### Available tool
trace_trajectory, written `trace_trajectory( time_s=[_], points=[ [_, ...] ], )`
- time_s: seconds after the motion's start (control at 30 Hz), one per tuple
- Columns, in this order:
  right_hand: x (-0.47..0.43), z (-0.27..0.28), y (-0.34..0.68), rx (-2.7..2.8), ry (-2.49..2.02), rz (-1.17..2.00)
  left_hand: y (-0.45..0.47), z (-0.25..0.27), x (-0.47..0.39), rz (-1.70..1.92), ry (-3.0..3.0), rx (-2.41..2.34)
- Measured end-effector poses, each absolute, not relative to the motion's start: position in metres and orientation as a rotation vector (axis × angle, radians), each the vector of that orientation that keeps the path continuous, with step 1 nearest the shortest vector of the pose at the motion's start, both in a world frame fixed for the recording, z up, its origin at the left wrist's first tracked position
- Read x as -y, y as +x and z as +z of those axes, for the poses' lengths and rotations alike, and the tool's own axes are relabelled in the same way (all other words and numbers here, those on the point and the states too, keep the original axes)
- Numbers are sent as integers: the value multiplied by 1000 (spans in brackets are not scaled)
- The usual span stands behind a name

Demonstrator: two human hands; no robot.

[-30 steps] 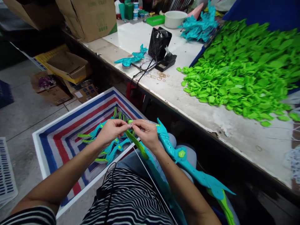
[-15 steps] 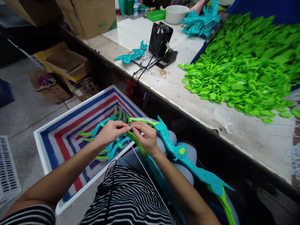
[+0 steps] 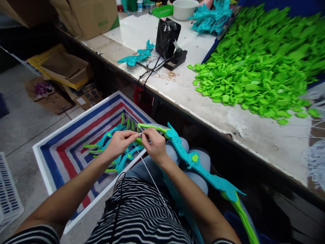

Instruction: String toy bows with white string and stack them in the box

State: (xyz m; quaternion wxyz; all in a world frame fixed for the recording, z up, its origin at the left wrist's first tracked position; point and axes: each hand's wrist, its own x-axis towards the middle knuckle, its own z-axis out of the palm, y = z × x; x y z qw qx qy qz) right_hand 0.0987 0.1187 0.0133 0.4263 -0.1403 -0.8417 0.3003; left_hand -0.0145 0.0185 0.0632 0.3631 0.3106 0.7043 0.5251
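Note:
A toy bow (image 3: 195, 158) of turquoise and lime-green plastic lies across my lap, one green tip close to my fingers and the other green limb reaching to the lower right. My left hand (image 3: 120, 142) pinches a thin white string (image 3: 148, 171) between thumb and fingertips. Almost touching it, my right hand (image 3: 156, 145) has its fingers curled in a pinch on the same string, just below the bow's tip. From my hands the string slants down over my striped shirt. What exactly lies between the fingertips is small and partly hidden.
To the left, a white tray (image 3: 40, 162) lined with striped cloth holds several turquoise and green bows. The workbench (image 3: 200, 112) carries a heap of green plastic pieces (image 3: 254, 74), a small black fan (image 3: 166, 39), rubber bands (image 3: 170, 75) and a carton (image 3: 88, 18).
My right hand has turned a little and its fingers are more curled. Both hands stay at the bow's tip. The whole view has shifted slightly.

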Motion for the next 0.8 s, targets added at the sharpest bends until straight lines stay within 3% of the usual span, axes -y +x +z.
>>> trace_trajectory(
  time_s=[0.1, 0.23, 0.37, 0.47, 0.63, 0.8],
  points=[
    [-139, 8, 130, 2137, -418, 798, -18, 46, -9, 1615, 529, -1626],
    [-171, -17, 216, 2324, -778, 421, -8, -2, 29, 1675, 233, -1656],
    [-167, -44, 289, 2656, -1120, 135, 40, -43, 52, 1147, 1106, -1674],
    [-157, -52, 308, 2805, -1289, 145, 86, -55, 29, 858, 2033, -1403],
    [-184, -41, 313, 2772, -1323, 727, 131, -53, -32, 380, 2646, -1225],
    [-223, -18, 305, 2640, -1035, 1820, 125, -25, -45, 150, 2585, -1311]
  ],
)
